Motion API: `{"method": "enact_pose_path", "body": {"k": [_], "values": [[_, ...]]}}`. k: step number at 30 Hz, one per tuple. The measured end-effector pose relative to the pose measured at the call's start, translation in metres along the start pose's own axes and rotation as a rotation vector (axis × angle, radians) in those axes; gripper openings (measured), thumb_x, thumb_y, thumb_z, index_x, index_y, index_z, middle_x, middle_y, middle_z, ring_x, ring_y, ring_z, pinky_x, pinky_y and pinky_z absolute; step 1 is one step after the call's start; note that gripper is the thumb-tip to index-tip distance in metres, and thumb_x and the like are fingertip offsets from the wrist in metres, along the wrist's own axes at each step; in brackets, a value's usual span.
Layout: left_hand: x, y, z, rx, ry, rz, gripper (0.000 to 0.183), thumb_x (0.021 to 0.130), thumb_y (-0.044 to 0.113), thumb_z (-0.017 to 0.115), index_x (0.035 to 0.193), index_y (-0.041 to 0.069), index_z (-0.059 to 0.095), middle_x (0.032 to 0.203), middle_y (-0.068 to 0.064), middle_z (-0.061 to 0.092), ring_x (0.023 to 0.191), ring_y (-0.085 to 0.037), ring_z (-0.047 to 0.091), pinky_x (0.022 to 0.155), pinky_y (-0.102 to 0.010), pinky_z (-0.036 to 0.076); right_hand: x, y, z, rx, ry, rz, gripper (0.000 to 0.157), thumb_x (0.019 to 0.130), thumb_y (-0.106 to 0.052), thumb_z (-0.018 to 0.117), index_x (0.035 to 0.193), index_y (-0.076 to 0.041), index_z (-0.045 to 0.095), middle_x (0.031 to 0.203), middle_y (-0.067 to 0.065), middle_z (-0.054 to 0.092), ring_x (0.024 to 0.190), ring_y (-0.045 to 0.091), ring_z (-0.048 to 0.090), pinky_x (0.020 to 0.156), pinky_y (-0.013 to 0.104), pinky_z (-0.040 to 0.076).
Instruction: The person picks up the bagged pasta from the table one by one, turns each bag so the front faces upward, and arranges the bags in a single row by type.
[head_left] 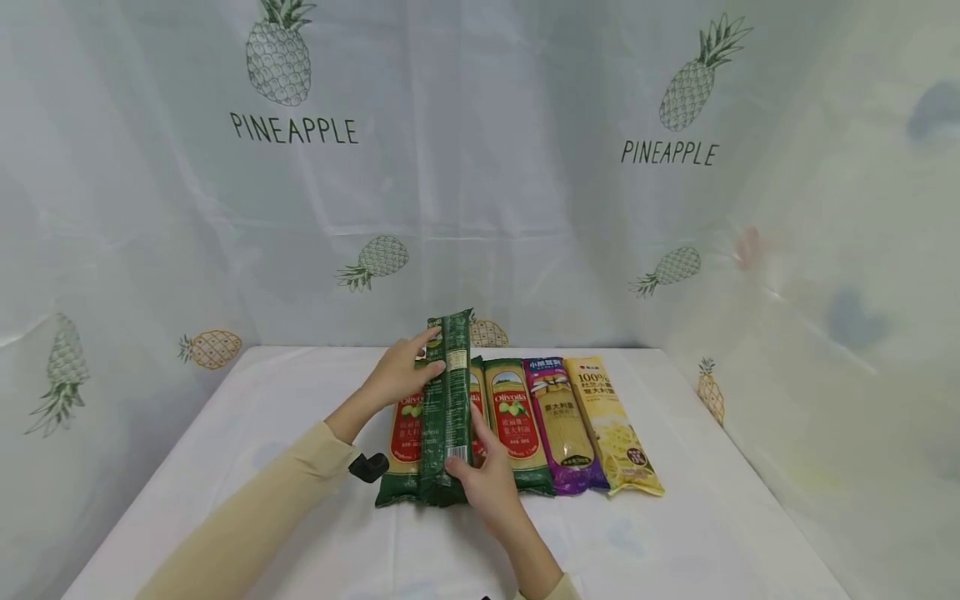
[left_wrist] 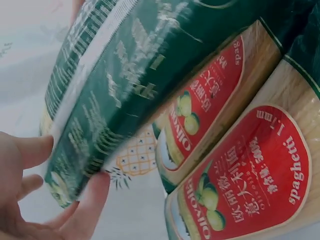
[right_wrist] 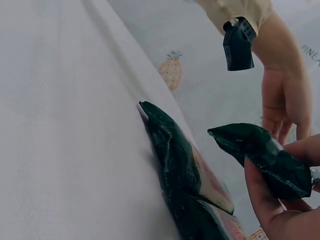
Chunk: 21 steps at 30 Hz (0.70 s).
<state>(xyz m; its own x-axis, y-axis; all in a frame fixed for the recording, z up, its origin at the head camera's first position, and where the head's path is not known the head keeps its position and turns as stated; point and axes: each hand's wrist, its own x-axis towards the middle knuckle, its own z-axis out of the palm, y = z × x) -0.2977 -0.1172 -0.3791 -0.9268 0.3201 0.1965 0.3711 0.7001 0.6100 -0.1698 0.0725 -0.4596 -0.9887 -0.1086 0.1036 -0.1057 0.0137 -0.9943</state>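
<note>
A dark green spaghetti bag (head_left: 446, 417), its printed back side showing, is held raised over a row of pasta bags. My left hand (head_left: 403, 372) grips its far end, thumb and fingers on either side in the left wrist view. My right hand (head_left: 489, 477) holds the near end, its thumb and fingers around the green wrapper (right_wrist: 280, 167) in the right wrist view. Below lie green Olivoilà spaghetti bags with red labels: one to the left (head_left: 405, 442), one to the right (head_left: 516, 421), and one between them (head_left: 477, 387), mostly hidden by the raised bag.
To the right of the green bags lie a purple pasta bag (head_left: 564, 425) and a yellow one (head_left: 613, 425), side by side. They rest on a white-covered table (head_left: 300, 533). A pineapple-print curtain (head_left: 495, 167) hangs behind and at the sides. A small black camera (head_left: 368, 467) sits at the left wrist.
</note>
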Motion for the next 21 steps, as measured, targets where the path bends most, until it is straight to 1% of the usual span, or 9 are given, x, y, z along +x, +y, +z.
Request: {"method": "enact_pose_path", "body": {"k": [2, 4, 5, 8, 11, 13, 16, 18, 21], "values": [[0.000, 0.002, 0.001, 0.032, 0.013, -0.001, 0.070, 0.108, 0.035, 0.064, 0.169, 0.019, 0.033, 0.142, -0.030, 0.054, 0.124, -0.044, 0.059, 0.096, -0.063, 0.052, -0.001, 0.000, 0.001, -0.030, 0.009, -0.013, 0.088, 0.096, -0.003, 0.073, 0.170, -0.026, 0.030, 0.171, 0.012, 0.034, 0.131, 0.031, 0.059, 0.094, 0.039, 0.059], [0.000, 0.005, 0.001, 0.036, 0.020, 0.007, 0.070, 0.108, 0.037, 0.065, 0.168, 0.019, 0.034, 0.140, -0.031, 0.056, 0.123, -0.044, 0.059, 0.095, -0.064, 0.053, -0.001, 0.001, 0.001, -0.051, 0.014, -0.023, 0.088, 0.096, -0.003, 0.074, 0.169, -0.027, 0.032, 0.170, 0.012, 0.035, 0.129, 0.033, 0.060, 0.092, 0.041, 0.060], [0.000, 0.007, 0.001, 0.036, 0.018, 0.015, 0.071, 0.107, 0.038, 0.065, 0.168, 0.019, 0.034, 0.139, -0.030, 0.057, 0.121, -0.043, 0.061, 0.094, -0.064, 0.053, -0.001, 0.001, 0.002, -0.073, 0.022, -0.032, 0.087, 0.096, -0.003, 0.074, 0.169, -0.027, 0.033, 0.170, 0.012, 0.036, 0.133, 0.034, 0.057, 0.092, 0.042, 0.060], [0.001, 0.011, 0.002, 0.015, -0.012, 0.036, 0.073, 0.107, 0.040, 0.066, 0.168, 0.019, 0.034, 0.136, -0.029, 0.063, 0.113, -0.041, 0.068, 0.092, -0.062, 0.056, -0.001, 0.003, 0.003, -0.135, 0.039, -0.060, 0.087, 0.095, -0.003, 0.074, 0.168, -0.029, 0.035, 0.168, 0.012, 0.039, 0.140, 0.037, 0.051, 0.094, 0.044, 0.059], [0.001, 0.013, 0.004, 0.017, -0.037, 0.047, 0.075, 0.106, 0.041, 0.067, 0.169, 0.020, 0.032, 0.138, -0.027, 0.064, 0.113, -0.041, 0.070, 0.093, -0.062, 0.056, 0.000, 0.005, 0.004, -0.205, 0.044, -0.091, 0.086, 0.095, -0.004, 0.074, 0.168, -0.029, 0.035, 0.159, 0.013, 0.050, 0.135, 0.035, 0.055, 0.093, 0.043, 0.060], [0.000, 0.015, 0.005, 0.037, -0.049, 0.051, 0.076, 0.106, 0.041, 0.068, 0.169, 0.020, 0.031, 0.145, -0.028, 0.060, 0.122, -0.045, 0.065, 0.098, -0.065, 0.053, 0.001, 0.006, 0.005, -0.266, 0.046, -0.116, 0.086, 0.095, -0.004, 0.074, 0.168, -0.028, 0.035, 0.152, 0.011, 0.055, 0.129, 0.029, 0.057, 0.092, 0.041, 0.059], [-0.002, 0.017, 0.006, 0.071, -0.068, 0.053, 0.076, 0.106, 0.041, 0.068, 0.170, 0.023, 0.031, 0.156, -0.030, 0.050, 0.142, -0.052, 0.049, 0.108, -0.072, 0.044, 0.002, 0.007, 0.006, -0.336, 0.047, -0.168, 0.086, 0.094, -0.003, 0.074, 0.168, -0.026, 0.036, 0.143, 0.009, 0.060, 0.117, 0.022, 0.060, 0.090, 0.039, 0.057], [-0.004, 0.019, 0.007, 0.080, -0.079, 0.046, 0.075, 0.106, 0.042, 0.067, 0.170, 0.025, 0.031, 0.160, -0.030, 0.045, 0.148, -0.055, 0.039, 0.111, -0.075, 0.038, 0.002, 0.007, 0.007, -0.370, 0.055, -0.200, 0.086, 0.094, -0.001, 0.074, 0.167, -0.025, 0.037, 0.140, 0.008, 0.061, 0.115, 0.020, 0.060, 0.091, 0.039, 0.055], [-0.004, 0.021, 0.007, 0.073, -0.080, 0.031, 0.073, 0.106, 0.043, 0.065, 0.169, 0.026, 0.032, 0.162, -0.028, 0.043, 0.151, -0.055, 0.034, 0.111, -0.077, 0.036, 0.001, 0.006, 0.008, -0.385, 0.059, -0.232, 0.087, 0.093, 0.001, 0.075, 0.167, -0.023, 0.037, 0.137, 0.008, 0.062, 0.112, 0.020, 0.060, 0.089, 0.037, 0.055]]}}
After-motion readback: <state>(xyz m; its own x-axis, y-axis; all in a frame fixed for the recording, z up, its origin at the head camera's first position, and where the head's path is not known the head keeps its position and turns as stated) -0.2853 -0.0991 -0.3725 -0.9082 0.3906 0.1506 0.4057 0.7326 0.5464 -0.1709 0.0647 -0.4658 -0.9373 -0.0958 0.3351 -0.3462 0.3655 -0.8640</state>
